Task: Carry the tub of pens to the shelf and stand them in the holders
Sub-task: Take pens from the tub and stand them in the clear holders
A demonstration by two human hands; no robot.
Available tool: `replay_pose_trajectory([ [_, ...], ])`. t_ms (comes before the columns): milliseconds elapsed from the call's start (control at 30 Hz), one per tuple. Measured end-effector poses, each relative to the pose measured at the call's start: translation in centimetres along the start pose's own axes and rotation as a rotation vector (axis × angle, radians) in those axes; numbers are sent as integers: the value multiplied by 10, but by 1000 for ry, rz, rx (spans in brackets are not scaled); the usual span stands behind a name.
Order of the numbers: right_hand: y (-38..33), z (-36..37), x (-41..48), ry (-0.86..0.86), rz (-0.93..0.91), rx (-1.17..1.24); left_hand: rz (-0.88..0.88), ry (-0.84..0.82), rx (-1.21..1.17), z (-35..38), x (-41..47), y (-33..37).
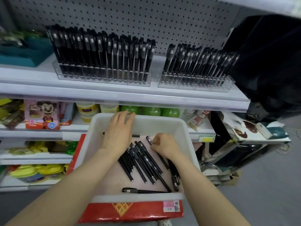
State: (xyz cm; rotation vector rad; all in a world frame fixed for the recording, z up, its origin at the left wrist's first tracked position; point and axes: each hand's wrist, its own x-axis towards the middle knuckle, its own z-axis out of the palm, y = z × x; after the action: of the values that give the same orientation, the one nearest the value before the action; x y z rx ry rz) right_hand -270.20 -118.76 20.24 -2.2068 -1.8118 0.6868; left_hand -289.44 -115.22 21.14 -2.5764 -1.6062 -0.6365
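Left hand (118,132) hides a pen's (136,136) middle; teal tray (24,53) blurred

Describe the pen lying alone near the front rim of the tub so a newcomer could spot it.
Find the white tub resting on the red box below the pen shelf. Inside it, most loose black pens lie in a slanted bunch between the two hands. The lone pen lies by the near rim, crosswise and almost parallel to it, cap end to the left.
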Motion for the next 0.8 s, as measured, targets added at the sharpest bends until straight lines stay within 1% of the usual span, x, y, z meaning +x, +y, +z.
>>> replay_pose_trajectory([
  [100,3,-14,2,55,-6,203,-4,-28,40,-6,2,3],
  [200,1,-40,-1,119,-81,402,10,-25,22,-16,10,12],
  [300,3,-79,-3,225,-175,476,106,47,-32,-29,29,38],
  [367,9,-107,-1,300,-205,528,170,109,-69,-37,49,62],
  [467,26,-149,1,407,-196,578,208,155,-84,-47,82,99],
  [567,48,-189,3,510,-208,592,234,158,-41,-47,115,129],
  [700,76,-236,8,649,-218,580,246,167,21,-39,150,151],
  [800,91,-266,17,772,-216,537,219,175,47,-32,164,157],
])
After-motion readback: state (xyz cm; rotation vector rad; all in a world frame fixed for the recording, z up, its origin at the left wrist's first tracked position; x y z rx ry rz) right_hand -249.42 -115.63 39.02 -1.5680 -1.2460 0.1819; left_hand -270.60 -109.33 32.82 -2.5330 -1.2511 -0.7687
